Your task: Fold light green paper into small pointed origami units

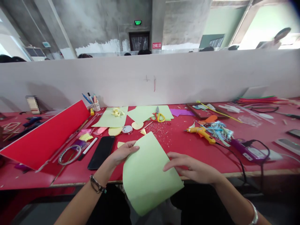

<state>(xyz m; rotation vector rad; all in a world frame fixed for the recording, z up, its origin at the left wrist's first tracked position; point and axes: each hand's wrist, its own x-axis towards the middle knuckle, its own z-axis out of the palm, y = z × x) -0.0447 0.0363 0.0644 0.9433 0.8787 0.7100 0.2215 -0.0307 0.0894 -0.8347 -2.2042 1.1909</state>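
A sheet of light green paper (150,178) is held up in front of me, past the desk's near edge, its lower part curving. My left hand (124,152) pinches its upper left edge, thumb on the face towards me. At the right edge is my right hand (189,167), one finger lying over the paper's face and others at or behind the edge; the grip there is partly hidden. Beyond the sheet lie scissors (159,116) with yellow and red handles, on more light green paper (140,113). Left of my left hand is a black phone (101,153).
A yellow glue gun (202,132) with a cord, blue tassels (219,131) and a purple device (249,151) lie right. Leftward are a red board (51,134), a tape roll (69,155), a marker (88,148) and a pen cup (95,105). A white partition (117,81) stands behind.
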